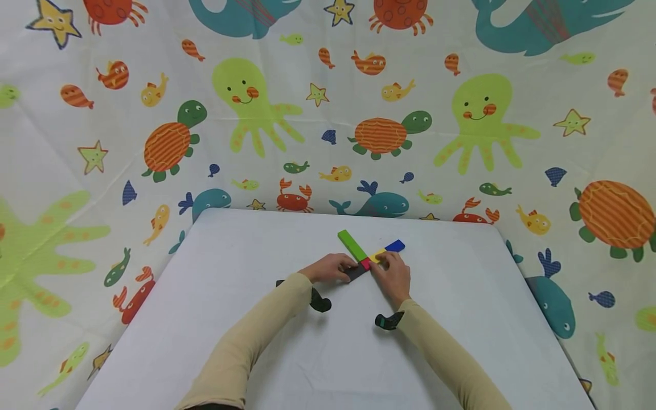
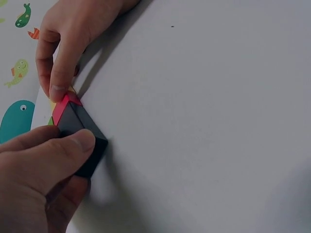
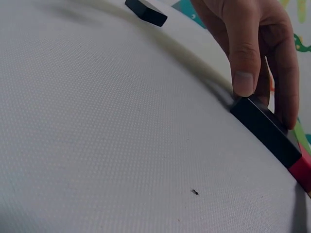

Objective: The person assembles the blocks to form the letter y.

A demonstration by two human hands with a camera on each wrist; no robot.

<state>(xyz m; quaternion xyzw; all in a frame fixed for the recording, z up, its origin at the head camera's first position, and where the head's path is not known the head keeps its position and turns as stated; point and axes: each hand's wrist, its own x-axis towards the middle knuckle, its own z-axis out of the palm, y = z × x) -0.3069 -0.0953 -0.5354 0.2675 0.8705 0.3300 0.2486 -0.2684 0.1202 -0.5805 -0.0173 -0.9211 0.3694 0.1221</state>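
In the head view, the left hand (image 1: 332, 267) pinches a black block (image 1: 356, 273), its thumb on the near end and its fingers along the far side. A small red block (image 1: 365, 263) sits at the black block's inner end. The right hand (image 1: 393, 279) has thumb and forefinger around the near end of a yellow block (image 1: 377, 255), with the thumb tip right at the red block. A blue block (image 1: 395, 246) continues the line beyond the yellow one. From the red block, a long green block (image 1: 352, 245) slants away to the back left.
A second black block (image 3: 146, 12) lies apart on the white table (image 1: 328, 364), partly hidden by the left sleeve in the head view. Dark wrist cameras (image 1: 320, 302) hang below the sleeves. A printed cloth (image 1: 328, 114) stands behind the table's far edge.
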